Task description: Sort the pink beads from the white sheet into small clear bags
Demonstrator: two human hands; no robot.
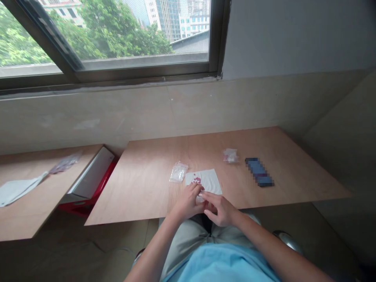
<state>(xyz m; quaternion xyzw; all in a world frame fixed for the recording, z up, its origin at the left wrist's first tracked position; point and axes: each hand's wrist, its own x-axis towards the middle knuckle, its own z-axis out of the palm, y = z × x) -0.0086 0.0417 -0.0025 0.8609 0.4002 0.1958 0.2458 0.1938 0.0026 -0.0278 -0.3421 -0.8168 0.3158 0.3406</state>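
Observation:
At the table's front edge my two hands come together. My left hand [188, 201] has its fingers closed around a small clear plastic bag [200, 199], only partly visible between the hands. My right hand [222, 209] reaches in from the other side, its fingertips pinched at the bag's upper part. Just beyond them lies a white sheet [210, 180] with creases. Several small red beads [197, 180] are scattered on the sheet's left part, close to my left fingers. Whether the bag contains anything is hidden by my fingers.
A stack of clear plastic bags [178, 172] lies left of the sheet. Farther right are another clear packet [230, 155] and a blurred-out phone [259, 171]. A second table [17, 164] on the left carries white paper [22, 190] and a plastic bag [65, 163]; a red stool [100, 188] stands between the tables.

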